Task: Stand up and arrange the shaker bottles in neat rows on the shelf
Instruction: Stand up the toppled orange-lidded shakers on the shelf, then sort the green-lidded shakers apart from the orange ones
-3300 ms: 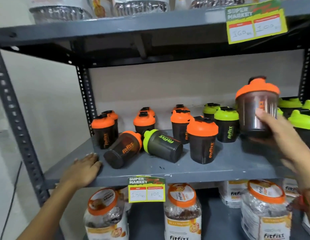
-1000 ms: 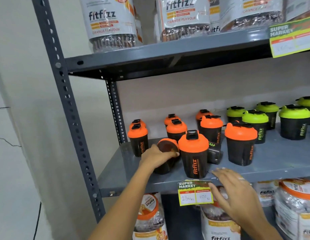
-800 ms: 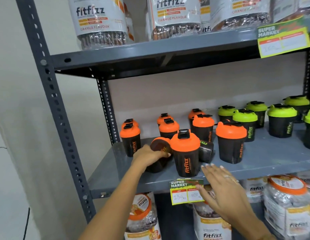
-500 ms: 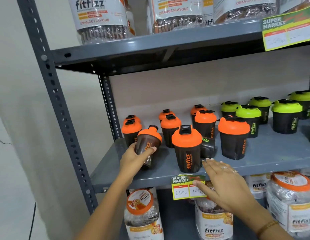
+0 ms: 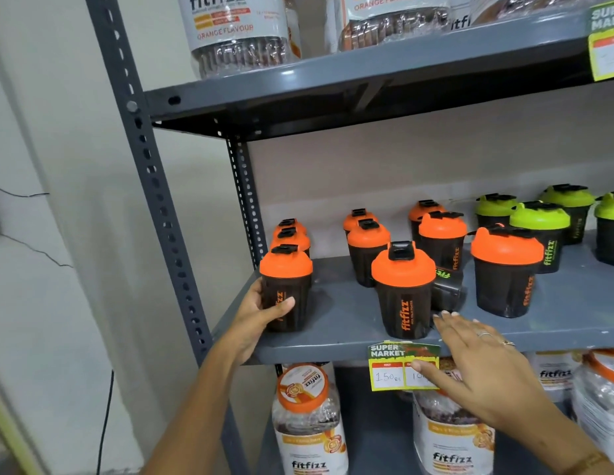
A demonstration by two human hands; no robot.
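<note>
— grey metal shelf (image 5: 333,341) against a pale wall, seen from the head camera. what's on it?

— shaker bottles with black bodies. orange-lidded ones on the left and middle, green-lidded ones (image 5: 539,231) toward the right, all those upright.

— and the hands?

— left hand (image 5: 261,313) is wrapped around an orange-lidded shaker (image 5: 285,289) at the front left corner of the shelf, thumb across its front. the bottle is upright, its base on or just at the shelf; i cannot tell which. two more orange-lidded ones line up behind it.

— right hand?

— right hand (image 5: 480,365) is flat and spread, palm down, holding nothing. its fingertips (image 5: 444,315) reach over the front edge of the shelf, just beside the front middle shaker (image 5: 403,293), and the thumb lies over the price tag (image 5: 403,366).

— anything lying down?

— one dark shaker (image 5: 448,287) lies on its side behind that front middle bottle, mostly hidden.

— other shelves?

— big fitfizz jars (image 5: 309,419) below, and more jars (image 5: 237,32) on the shelf above.
</note>
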